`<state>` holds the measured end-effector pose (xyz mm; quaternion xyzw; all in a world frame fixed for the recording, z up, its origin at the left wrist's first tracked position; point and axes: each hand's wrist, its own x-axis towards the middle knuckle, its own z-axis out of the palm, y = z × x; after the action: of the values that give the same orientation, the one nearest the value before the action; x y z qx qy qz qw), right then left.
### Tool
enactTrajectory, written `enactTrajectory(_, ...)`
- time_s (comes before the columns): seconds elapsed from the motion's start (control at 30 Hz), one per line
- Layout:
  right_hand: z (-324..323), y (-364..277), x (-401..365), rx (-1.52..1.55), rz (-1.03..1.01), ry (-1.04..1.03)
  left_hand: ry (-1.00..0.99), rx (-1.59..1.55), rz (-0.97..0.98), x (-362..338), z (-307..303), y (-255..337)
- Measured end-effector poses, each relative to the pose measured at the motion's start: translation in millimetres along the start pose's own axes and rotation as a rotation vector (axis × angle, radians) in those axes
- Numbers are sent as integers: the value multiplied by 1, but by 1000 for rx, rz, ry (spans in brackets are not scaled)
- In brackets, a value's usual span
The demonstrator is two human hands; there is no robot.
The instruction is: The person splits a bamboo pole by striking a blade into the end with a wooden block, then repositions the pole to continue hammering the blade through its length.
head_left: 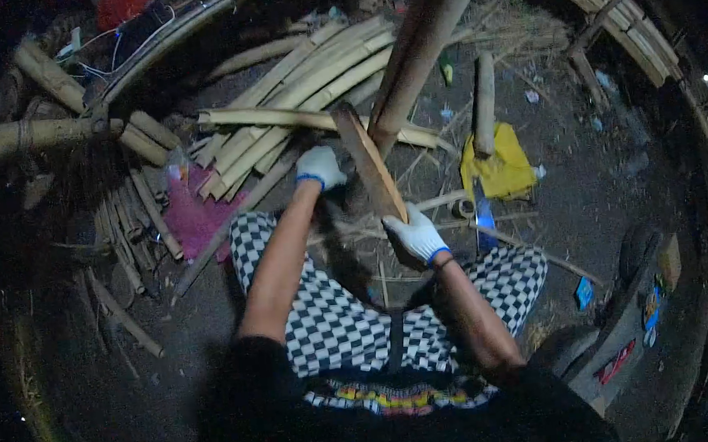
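Observation:
My right hand (418, 237), in a white knitted glove with a blue cuff, is wrapped round the lower end of a flat wooden bar (364, 164). The bar has a dark face and a pale edge, and it slants up and to the left. My left hand (321, 167), in a matching glove, is closed beside the bar, apart from it. What its fingers hold, if anything, is hidden. Just beyond lies a pile of split bamboo strips (303, 100), and one strip (267, 117) runs across the others behind the bar's upper end.
A thick bamboo pole (424, 49) rises in front of me. To the right lie a yellow bag (507, 163), a short bamboo piece (485, 107) and a blue-lit blade-like object (484, 219). To the left are a pink bag (195, 204) and several thin sticks (126, 226).

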<state>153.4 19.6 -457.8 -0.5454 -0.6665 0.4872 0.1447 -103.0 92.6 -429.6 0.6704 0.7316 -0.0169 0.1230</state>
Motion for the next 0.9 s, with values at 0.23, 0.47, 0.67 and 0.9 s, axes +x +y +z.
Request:
enactTrajectory(0.23, -109, -148, -51, -28, -572, 474, 85, 45, 142, 7, 20, -21)
enactTrajectory(0.47, -64, -105, 1, 1124, -1002, 394, 87, 27, 35, -1, 15, -9)
enactTrajectory(0.67, 18, 42, 3, -352, 41, 66, 80, 53, -25, -12, 42, -7)
enactTrajectory(0.9, -36, -50, -26, -197, -344, 165, 201, 69, 93, 15, 96, -57)
